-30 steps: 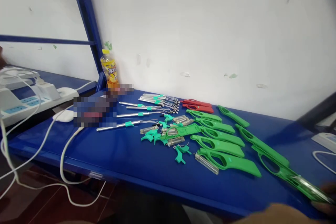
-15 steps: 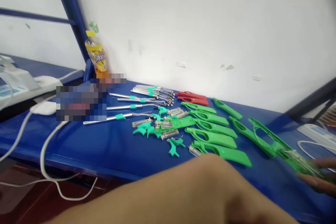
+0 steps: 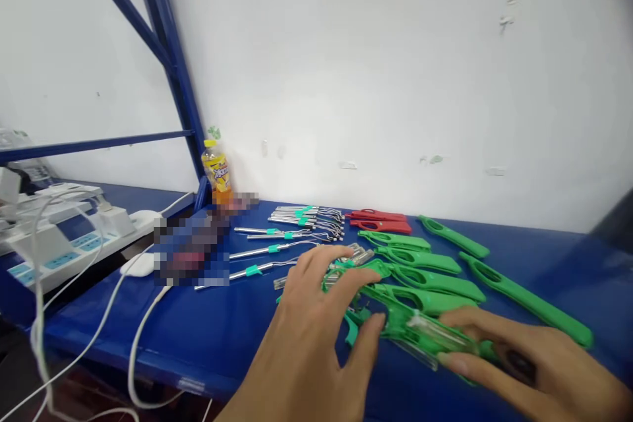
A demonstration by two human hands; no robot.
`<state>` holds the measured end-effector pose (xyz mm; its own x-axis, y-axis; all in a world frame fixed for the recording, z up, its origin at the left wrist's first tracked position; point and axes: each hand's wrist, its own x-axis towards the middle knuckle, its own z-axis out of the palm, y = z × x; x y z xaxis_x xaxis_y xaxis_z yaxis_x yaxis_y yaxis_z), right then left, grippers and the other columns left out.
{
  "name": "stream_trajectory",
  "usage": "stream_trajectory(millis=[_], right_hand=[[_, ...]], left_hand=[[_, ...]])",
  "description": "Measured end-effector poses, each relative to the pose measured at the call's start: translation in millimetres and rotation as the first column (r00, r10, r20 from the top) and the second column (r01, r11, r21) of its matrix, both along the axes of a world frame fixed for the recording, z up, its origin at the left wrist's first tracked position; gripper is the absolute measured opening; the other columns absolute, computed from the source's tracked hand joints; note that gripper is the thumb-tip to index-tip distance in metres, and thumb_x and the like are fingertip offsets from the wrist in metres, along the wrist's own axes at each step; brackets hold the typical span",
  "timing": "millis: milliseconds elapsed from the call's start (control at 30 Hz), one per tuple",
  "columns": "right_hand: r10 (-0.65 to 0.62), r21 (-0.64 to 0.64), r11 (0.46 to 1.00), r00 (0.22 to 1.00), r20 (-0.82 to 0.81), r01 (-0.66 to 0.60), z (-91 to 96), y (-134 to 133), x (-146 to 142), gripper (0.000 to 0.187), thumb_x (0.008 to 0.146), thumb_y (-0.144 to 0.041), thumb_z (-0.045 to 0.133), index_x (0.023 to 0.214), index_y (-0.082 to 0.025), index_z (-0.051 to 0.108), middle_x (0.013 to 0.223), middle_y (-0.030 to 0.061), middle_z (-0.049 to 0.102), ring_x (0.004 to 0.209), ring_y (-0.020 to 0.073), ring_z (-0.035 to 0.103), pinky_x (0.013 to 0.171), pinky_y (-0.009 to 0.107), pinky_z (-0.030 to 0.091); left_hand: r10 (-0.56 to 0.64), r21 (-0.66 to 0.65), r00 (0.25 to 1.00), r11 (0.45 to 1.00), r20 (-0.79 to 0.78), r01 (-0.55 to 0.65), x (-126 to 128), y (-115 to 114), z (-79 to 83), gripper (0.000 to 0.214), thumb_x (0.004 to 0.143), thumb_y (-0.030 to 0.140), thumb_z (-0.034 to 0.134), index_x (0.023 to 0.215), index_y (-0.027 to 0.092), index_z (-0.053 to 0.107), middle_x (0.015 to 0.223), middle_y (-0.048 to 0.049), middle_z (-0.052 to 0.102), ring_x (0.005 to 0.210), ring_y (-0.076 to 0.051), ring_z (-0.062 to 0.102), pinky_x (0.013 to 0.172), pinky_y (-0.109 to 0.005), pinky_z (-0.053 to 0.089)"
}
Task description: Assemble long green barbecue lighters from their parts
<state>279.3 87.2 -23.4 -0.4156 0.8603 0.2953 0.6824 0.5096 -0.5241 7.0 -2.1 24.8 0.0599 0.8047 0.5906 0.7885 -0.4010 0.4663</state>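
Glossy table (image 3: 198, 333), hollow plastic shell (image 3: 395, 322) (green)

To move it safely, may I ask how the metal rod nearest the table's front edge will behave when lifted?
The metal rod looks straight and shiny, so probably stiff and perhaps slippery. Its thin wires curve loosely and would likely dangle. The teal piece sticks out and may hinder rolling.

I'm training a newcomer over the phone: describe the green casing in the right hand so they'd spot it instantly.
Below the white wall is a blue tabletop; go to its near part, right of centre. There the right hand holds the green casing, close to the left hand. Unlike the green handles lying beyond it, it shows a clear tube inside.
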Motion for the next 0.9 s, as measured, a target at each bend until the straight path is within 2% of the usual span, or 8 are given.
stream_trajectory(millis=[67,167,267,367,567,633,767,900], right_hand=[[0.03,-0.046,0.998,0.999,-0.033,-0.032,13.2,-7.8,-20.8,0.026,0.088,-0.056,0.075,0.106,-0.04,0.082,0.102,-0.0036,0.084,0.088,0.0261,0.08,0.079,0.028,0.064],[0.074,-0.102,0.992,0.997,-0.017,-0.075,15.6,-12.0,-32.9,0.023,0.092,-0.051,0.072,0.11,-0.038,0.081,0.106,-0.0025,0.084,0.095,0.0263,0.08,0.082,0.03,0.063],[0.071,-0.103,0.992,0.997,-0.027,-0.073,13.2,-13.9,-34.4,0.022,0.098,-0.046,0.068,0.114,-0.037,0.08,0.109,-0.0018,0.084,0.096,0.0255,0.079,0.082,0.031,0.063],[0.065,-0.077,0.995,0.997,-0.05,-0.069,12.3,-16.0,-34.6,0.022,0.099,-0.045,0.066,0.115,-0.037,0.08,0.11,-0.0015,0.083,0.098,0.0253,0.079,0.083,0.031,0.063],[0.086,-0.031,0.996,0.995,-0.058,-0.088,12.9,-16.9,-36.1,0.027,0.102,-0.046,0.063,0.123,-0.038,0.078,0.117,-0.0004,0.082,0.106,0.0266,0.078,0.093,0.035,0.062],[0.095,-0.019,0.995,0.994,-0.051,-0.097,13.7,-16.7,-35.8,0.027,0.103,-0.046,0.063,0.123,-0.037,0.078,0.117,0.0002,0.082,0.106,0.0268,0.078,0.092,0.035,0.062],[0.134,-0.006,0.991,0.991,-0.027,-0.134,16.2,-17.6,-35.2,0.024,0.104,-0.045,0.062,0.12,-0.038,0.078,0.116,-0.0012,0.082,0.104,0.0256,0.078,0.09,0.033,0.063],[0.167,-0.015,0.986,0.986,-0.009,-0.167,18.4,-19.1,-36.2,0.023,0.105,-0.043,0.06,0.119,-0.038,0.078,0.113,-0.0019,0.082,0.102,0.0248,0.078,0.088,0.032,0.063]], left_hand=[[-0.063,0.0,0.996,0.998,-0.063,0.063,-2.6,4.5,-6.6,0.036,0.099,0.021,0.062,0.133,0.036,0.06,0.147,-0.0038,0.057,0.138,-0.027,0.052,0.113,-0.047,0.045],[-0.151,-0.031,0.983,0.988,-0.103,0.148,-4.5,13.8,-14.7,0.032,0.101,0.015,0.06,0.126,0.034,0.064,0.133,-0.0022,0.066,0.127,-0.025,0.06,0.106,-0.043,0.047],[-0.195,-0.061,0.974,0.98,-0.114,0.189,-4.2,22.0,-20.1,0.025,0.101,0.012,0.061,0.116,0.032,0.067,0.119,0.0001,0.071,0.112,-0.023,0.066,0.096,-0.041,0.047],[-0.185,-0.05,0.978,0.982,-0.093,0.181,-2.5,27.1,-23.2,0.02,0.1,0.013,0.066,0.11,0.031,0.068,0.114,0.0015,0.072,0.104,-0.023,0.068,0.09,-0.04,0.046],[-0.162,0.102,0.987,0.981,-0.015,0.163,2.4,30.6,-26.0,0.018,0.097,0.011,0.07,0.102,0.028,0.07,0.106,0.0032,0.076,0.099,-0.02,0.07,0.089,-0.036,0.046],[-0.158,0.08,0.987,0.985,0.035,0.154,3.4,30.3,-26.3,0.019,0.095,0.01,0.071,0.099,0.029,0.072,0.106,0.004,0.076,0.099,-0.019,0.07,0.089,-0.036,0.047],[-0.132,-0.049,0.978,0.989,0.159,0.142,4.9,29.4,-27.4,0.019,0.096,0.015,0.069,0.092,0.032,0.075,0.104,0.0041,0.076,0.098,-0.02,0.07,0.089,-0.037,0.05],[-0.077,-0.103,0.985,0.99,0.157,0.094,6.1,28.4,-28.6,0.018,0.098,0.018,0.064,0.091,0.031,0.074,0.1,0.0028,0.076,0.096,-0.023,0.069,0.086,-0.038,0.051]])
